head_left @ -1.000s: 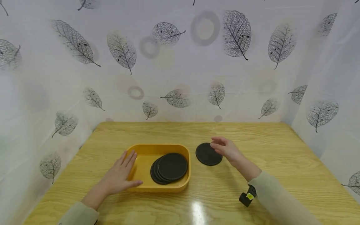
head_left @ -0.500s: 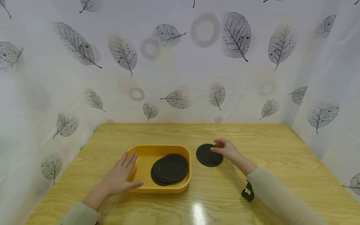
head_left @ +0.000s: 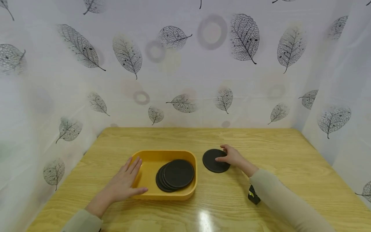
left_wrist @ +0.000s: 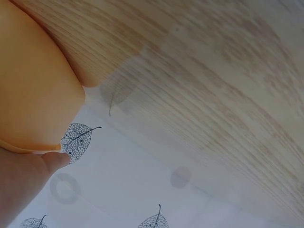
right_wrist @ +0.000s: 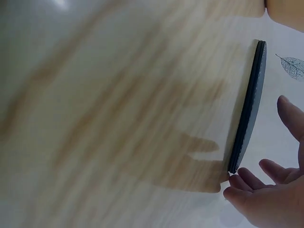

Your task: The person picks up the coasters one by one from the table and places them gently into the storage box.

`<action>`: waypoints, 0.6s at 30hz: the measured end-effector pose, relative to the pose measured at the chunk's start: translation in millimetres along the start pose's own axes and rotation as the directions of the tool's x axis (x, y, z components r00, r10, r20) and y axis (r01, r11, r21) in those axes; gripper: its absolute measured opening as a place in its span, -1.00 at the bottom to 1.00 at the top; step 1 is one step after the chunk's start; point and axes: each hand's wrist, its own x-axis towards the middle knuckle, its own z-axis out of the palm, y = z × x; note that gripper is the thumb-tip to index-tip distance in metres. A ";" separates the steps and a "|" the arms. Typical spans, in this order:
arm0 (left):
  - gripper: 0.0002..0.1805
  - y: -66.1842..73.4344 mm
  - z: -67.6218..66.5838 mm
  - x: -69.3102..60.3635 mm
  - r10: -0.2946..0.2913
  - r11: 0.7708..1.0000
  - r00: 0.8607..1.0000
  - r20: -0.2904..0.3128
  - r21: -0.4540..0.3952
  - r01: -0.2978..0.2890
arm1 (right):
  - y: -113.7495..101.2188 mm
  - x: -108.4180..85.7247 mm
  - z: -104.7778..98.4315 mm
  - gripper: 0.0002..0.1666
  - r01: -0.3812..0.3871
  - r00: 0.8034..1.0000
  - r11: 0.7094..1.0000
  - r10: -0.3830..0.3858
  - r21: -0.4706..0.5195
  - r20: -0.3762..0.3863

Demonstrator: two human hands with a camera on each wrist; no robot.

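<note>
A yellow plastic tray (head_left: pixel 150 196) stands left of centre on the table, with several overlapping black round coasters (head_left: pixel 178 174) in its right part. My left hand (head_left: pixel 120 185) rests on the tray's left side, fingers straight and thumb over the near rim. In the left wrist view the thumb (left_wrist: pixel 28 183) lies along the tray's edge (left_wrist: pixel 38 85). Right of the tray lie black coasters (head_left: pixel 212 160), which look like a thin stack from the side in the right wrist view. My right hand (head_left: pixel 234 158) is at their right edge, fingertips low beside it, thumb raised above.
The wood-grain table (head_left: pixel 261 141) extends around the tray and coasters. A pale curtain (head_left: pixel 185 71) with leaf prints hangs behind the table and at both sides. A small black wrist device (head_left: pixel 253 195) shows below my right sleeve.
My right hand has lowered to the right edge of the coasters outside the tray, its thumb moving over their top. The left hand and the tray stay as they were.
</note>
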 end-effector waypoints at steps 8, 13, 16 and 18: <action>0.05 1.2 -1.8 -0.7 -0.009 1.000 1.000 0.013 -0.007 0.009 | 1.7 2.3 3.5 -0.05 0.043 0.999 0.995 -0.041 -0.090 0.030; 0.05 1.1 -1.5 -0.7 -0.011 1.000 1.000 0.012 -0.003 0.011 | 12.6 6.1 8.4 0.01 0.083 0.996 0.990 -0.080 -0.110 0.036; 0.05 1.0 -1.7 -0.5 -0.003 1.000 1.000 0.006 -0.002 0.003 | 10.7 5.4 9.5 0.00 0.070 0.997 0.989 -0.066 -0.127 0.031; 0.05 0.8 -1.8 -0.1 0.001 1.000 1.000 0.005 0.003 -0.001 | 1.4 1.3 8.4 -0.02 0.034 0.999 0.992 -0.031 -0.125 0.029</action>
